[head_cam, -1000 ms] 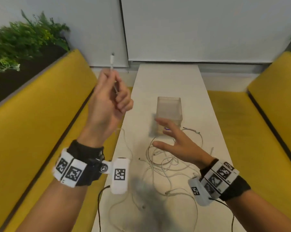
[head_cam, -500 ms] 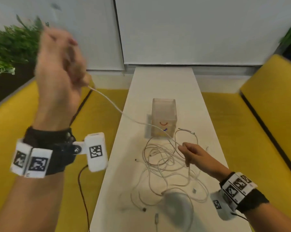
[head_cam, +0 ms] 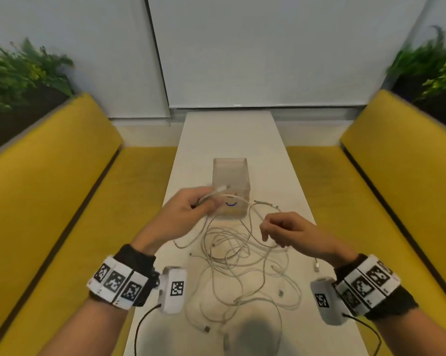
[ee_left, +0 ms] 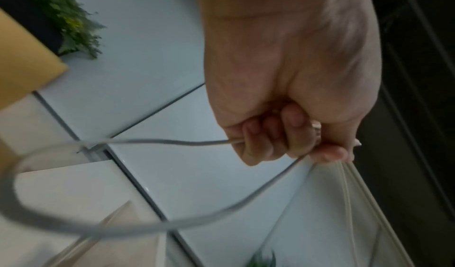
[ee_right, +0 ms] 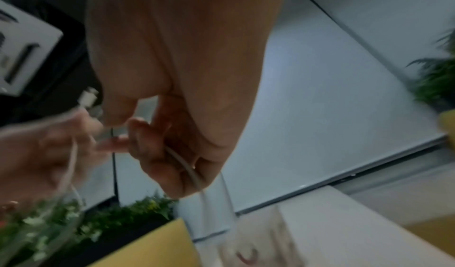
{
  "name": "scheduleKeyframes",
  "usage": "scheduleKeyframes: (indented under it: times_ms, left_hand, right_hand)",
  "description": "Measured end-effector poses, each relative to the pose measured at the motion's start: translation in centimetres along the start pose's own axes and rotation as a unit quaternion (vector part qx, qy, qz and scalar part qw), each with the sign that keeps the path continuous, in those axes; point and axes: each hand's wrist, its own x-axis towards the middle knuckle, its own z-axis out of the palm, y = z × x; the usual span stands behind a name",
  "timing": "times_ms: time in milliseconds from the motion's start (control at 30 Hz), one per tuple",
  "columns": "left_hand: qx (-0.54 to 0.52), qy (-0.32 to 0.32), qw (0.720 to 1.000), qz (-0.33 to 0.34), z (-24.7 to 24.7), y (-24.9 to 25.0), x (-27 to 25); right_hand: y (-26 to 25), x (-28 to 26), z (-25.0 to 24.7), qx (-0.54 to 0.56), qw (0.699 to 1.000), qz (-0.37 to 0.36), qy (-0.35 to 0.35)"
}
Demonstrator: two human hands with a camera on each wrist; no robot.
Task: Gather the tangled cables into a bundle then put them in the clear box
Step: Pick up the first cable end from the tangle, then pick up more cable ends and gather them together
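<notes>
A: Item one, hands?

B: Left hand (head_cam: 183,217), fingers curled round a white cable (head_cam: 213,194); a connector end sticks out past the knuckles toward the clear box (head_cam: 231,176). In the left wrist view the fingers (ee_left: 293,135) fold over the cable, and a loop of it (ee_left: 98,226) swings out to the side and back into the fist. Right hand (head_cam: 291,232), fingers bent, thumb and forefinger nipping a strand. The right wrist view shows that strand (ee_right: 187,170) running through the curled fingers (ee_right: 157,154). Both hands are raised above the tabletop (head_cam: 229,134), near each other in front of the box.

A: Item two, cables?

B: Tangled cables (head_cam: 237,258), white, lying in loose overlapping loops on the tabletop between the two forearms. Several connector ends lie apart from the heap, one (head_cam: 316,265) near the right wrist, another (head_cam: 206,329) near the lower edge of the view. Strands rise from the heap to both hands. None is in the box.

A: Item three, box?

B: Clear box, upright, open top, standing on the tabletop just beyond the tangle. A small blue curved mark (head_cam: 231,204) shows on its near face. Contents cannot be made out.

A: Surroundings?

B: Yellow benches (head_cam: 63,188) on both sides, plants (head_cam: 19,70) behind them, marker bands (head_cam: 119,281) on both wrists.
</notes>
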Motion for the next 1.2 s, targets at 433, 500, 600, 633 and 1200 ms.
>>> scheduleKeyframes:
  times_ms: [433,500,600,633,1200]
  left_hand:
    - [-0.086,-0.05,0.995,-0.03,-8.7,0.3,-1.2]
    - [-0.134,-0.091,0.984,-0.077,-7.5,-0.2,-1.2]
    - [-0.168,-0.107,0.962,-0.185,-5.7,-1.0,-1.0]
    - [-0.172,-0.116,0.954,-0.218,-5.1,-1.2,-0.9]
    - [-0.137,-0.006,0.946,-0.293,1.6,-6.5,-4.2]
  right_hand:
    - [5.6,-8.8,-2.9,-0.061,0.935,0.285,-0.202]
    - [6.7,-8.6,-1.4,-0.189,0.858,0.352,-0.322]
    - [10.3,-7.4,0.8,-0.343,0.798,0.37,-0.33]
    - [11.6,-6.8,1.4,-0.367,0.811,0.346,-0.296]
    - [18.8,-2.4,3.9,-0.281,0.951,0.113,0.064]
